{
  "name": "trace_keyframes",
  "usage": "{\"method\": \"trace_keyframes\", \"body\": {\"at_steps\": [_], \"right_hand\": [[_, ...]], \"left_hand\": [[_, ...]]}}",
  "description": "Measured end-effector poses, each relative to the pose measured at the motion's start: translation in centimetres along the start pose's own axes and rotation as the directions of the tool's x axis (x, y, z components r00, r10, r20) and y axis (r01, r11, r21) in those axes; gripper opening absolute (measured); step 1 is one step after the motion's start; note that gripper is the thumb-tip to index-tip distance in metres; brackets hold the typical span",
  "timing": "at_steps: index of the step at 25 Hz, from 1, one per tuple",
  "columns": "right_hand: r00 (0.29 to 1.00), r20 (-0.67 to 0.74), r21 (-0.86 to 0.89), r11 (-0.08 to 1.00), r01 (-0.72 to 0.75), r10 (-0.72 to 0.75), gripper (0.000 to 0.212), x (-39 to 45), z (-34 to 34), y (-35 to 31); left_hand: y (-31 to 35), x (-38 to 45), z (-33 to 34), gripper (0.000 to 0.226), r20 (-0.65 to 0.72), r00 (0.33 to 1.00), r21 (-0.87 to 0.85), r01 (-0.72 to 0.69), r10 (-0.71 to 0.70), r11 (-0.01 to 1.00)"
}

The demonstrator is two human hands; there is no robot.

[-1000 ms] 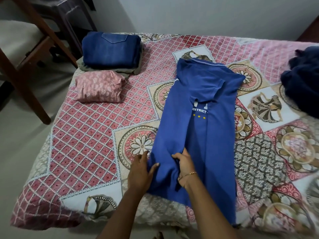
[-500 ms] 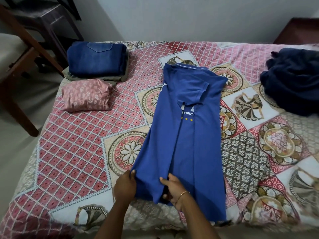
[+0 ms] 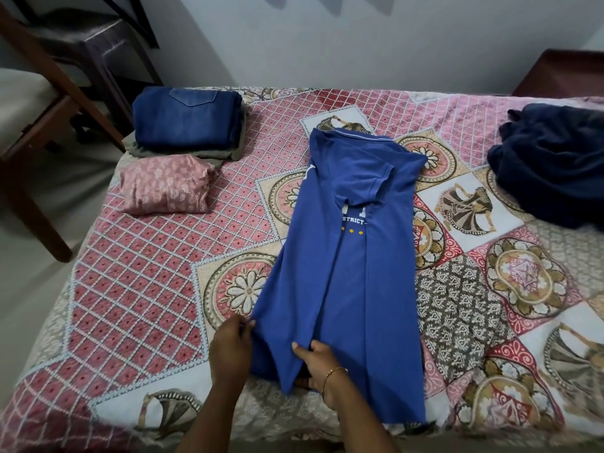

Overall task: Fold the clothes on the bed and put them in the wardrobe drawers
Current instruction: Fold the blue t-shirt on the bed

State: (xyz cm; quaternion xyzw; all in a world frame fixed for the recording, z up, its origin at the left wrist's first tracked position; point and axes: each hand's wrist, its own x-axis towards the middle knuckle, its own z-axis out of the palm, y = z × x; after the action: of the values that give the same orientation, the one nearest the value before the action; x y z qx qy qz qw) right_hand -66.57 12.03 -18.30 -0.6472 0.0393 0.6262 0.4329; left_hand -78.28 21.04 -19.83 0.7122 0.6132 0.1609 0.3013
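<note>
A blue polo shirt (image 3: 353,256) lies lengthwise on the patterned bed cover (image 3: 140,289), its sides folded in and its collar at the far end. My left hand (image 3: 230,348) pinches the shirt's near left hem corner. My right hand (image 3: 315,364), with a thin bangle on the wrist, grips the folded hem flap in the middle, thumb on top and fingers beneath the cloth. Folded jeans (image 3: 186,117) sit on a grey folded garment at the far left. A folded pink floral garment (image 3: 165,184) lies in front of them.
A crumpled dark navy garment (image 3: 555,161) lies at the bed's far right. A wooden chair (image 3: 42,103) stands on the floor left of the bed, with dark furniture behind it. A dark wooden piece (image 3: 562,73) stands by the wall at the back right.
Both hands have slid down from the shirt's lower body to its hem and taken hold of it. The camera view has shifted so the bed appears lower and further left.
</note>
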Motion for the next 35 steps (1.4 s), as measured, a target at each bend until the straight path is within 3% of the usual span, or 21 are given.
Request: {"method": "trace_keyframes", "body": {"at_steps": [2,5,8,11,16,17,19,20,21,22,23,25,28,30,31,33,34,35], "right_hand": [[0.999,0.029,0.003,1.0,-0.03,0.03,0.008,-0.1,-0.3,0.1],[0.998,0.04,-0.038,0.998,-0.052,0.054,0.011,-0.1,-0.3,0.0],[1.0,0.017,-0.078,0.997,-0.025,0.026,0.004,-0.2,0.2,-0.3],[0.999,0.014,-0.156,0.987,-0.028,0.031,0.008,-0.3,0.2,-0.1],[0.998,-0.051,-0.274,0.961,-0.035,0.022,0.021,-1.8,0.2,0.9],[0.994,-0.097,-0.339,0.941,0.005,-0.041,0.023,-2.0,-0.1,1.3],[0.928,-0.231,-0.583,0.806,0.107,-0.291,0.018,-2.6,-0.7,2.2],[0.825,-0.301,-0.722,0.679,0.131,-0.479,0.015,-3.0,-1.2,2.6],[0.677,-0.338,-0.827,0.55,0.119,-0.654,0.021,-3.3,-1.7,2.9],[0.593,-0.326,-0.888,0.454,0.075,-0.736,0.032,-3.5,-2.1,3.1],[0.57,-0.339,-0.913,0.408,-0.009,-0.748,0.041,-4.0,-2.5,2.8],[0.539,-0.443,-0.884,0.45,-0.129,-0.716,0.057,-4.2,-3.6,2.8],[0.62,-0.515,-0.846,0.464,-0.261,-0.591,0.075,-4.2,-5.0,3.0],[0.694,-0.489,-0.864,0.405,-0.3,-0.528,0.065,-3.9,-5.3,3.2],[0.716,-0.476,-0.862,0.43,-0.267,-0.511,0.06,-3.9,-5.4,3.1],[0.711,-0.488,-0.831,0.519,-0.201,-0.506,0.048,-3.9,-5.0,2.5],[0.698,-0.478,-0.825,0.544,-0.15,-0.533,0.042,-4.1,-4.6,2.1],[0.704,-0.45,-0.83,0.548,-0.103,-0.549,0.037,-4.4,-4.2,1.7]], "left_hand": [[-0.8,0.1,-0.3,0.026,-0.071,0.991,-0.037,0.107,-0.11,0.994],[-0.7,-0.3,-0.1,0.04,0.005,0.967,-0.105,0.254,-0.254,0.962],[-0.9,-0.5,-0.2,0.044,0.085,0.98,-0.064,0.187,-0.181,0.98],[-1.5,-0.2,-0.5,0.054,0.156,0.967,0.034,0.196,-0.199,0.98],[-0.9,-1.2,-0.6,0.046,0.14,0.96,0.074,0.236,-0.244,0.969],[-0.9,-1.5,-0.6,0.038,0.089,0.972,0.108,0.207,-0.216,0.972],[-0.9,-2.0,-0.7,0.023,-0.028,0.997,0.266,-0.058,0.068,0.962],[-0.8,-2.3,-0.3,0.022,-0.016,0.968,0.325,-0.234,0.252,0.917],[-0.4,-2.6,0.2,0.026,0.024,0.899,0.352,-0.418,0.438,0.838],[0.3,-3.0,0.6,0.033,0.11,0.833,0.311,-0.547,0.543,0.777],[0.8,-3.3,1.3,0.037,0.188,0.778,0.264,-0.628,0.6,0.732],[1.8,-4.3,2.6,0.039,0.337,0.721,0.25,-0.689,0.606,0.68],[3.8,-5.1,2.9,0.033,0.52,0.765,0.349,-0.597,0.381,0.722],[4.1,-4.9,3.1,0.033,0.505,0.822,0.424,-0.501,0.262,0.755],[4.3,-4.9,2.9,0.034,0.499,0.84,0.444,-0.458,0.212,0.77],[4.6,-4.8,2.7,0.03,0.404,0.872,0.413,-0.443,0.276,0.795],[4.9,-4.8,2.4,0.025,0.327,0.869,0.375,-0.48,0.372,0.793],[5.2,-4.7,2.2,0.024,0.338,0.842,0.324,-0.524,0.421,0.788]]}}
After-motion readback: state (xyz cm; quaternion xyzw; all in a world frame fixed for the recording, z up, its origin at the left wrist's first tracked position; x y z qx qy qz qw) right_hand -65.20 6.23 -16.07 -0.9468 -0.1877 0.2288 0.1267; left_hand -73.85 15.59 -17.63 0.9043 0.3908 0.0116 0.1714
